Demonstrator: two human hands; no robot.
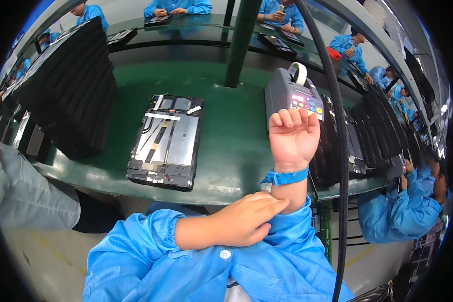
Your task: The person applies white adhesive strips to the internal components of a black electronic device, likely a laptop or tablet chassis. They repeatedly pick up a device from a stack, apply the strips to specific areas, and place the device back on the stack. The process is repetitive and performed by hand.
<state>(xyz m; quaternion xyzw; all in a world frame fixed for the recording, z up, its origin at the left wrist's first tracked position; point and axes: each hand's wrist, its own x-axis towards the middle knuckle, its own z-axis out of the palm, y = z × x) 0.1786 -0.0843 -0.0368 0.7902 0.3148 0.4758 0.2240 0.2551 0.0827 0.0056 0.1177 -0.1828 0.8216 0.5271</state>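
Note:
My right hand (294, 137) is raised with its palm facing me, fingers loosely bent and nothing in them. A blue wrist strap (285, 176) circles that wrist. Across the right forearm, at the edge of the blue sleeve (294, 229), lies my left hand (244, 219); its fingers are stretched out and the thumb stands apart. Whether the fingertips pinch the cuff is hidden. Beyond my left arm, an opened tablet (165, 141) with bare inner parts and white tape strips rests on the green table (221, 176). Behind my right fingers stands a grey tape dispenser (282, 90) with lit buttons.
A tall stack of black trays (68, 90) rises on the left, and more stacked black pieces (372, 131) stand at right. A green post (241, 45) and a hanging black cable (340, 151) cross the space. Co-workers in blue sit around; a person's pale sleeve (30, 191) is close at left.

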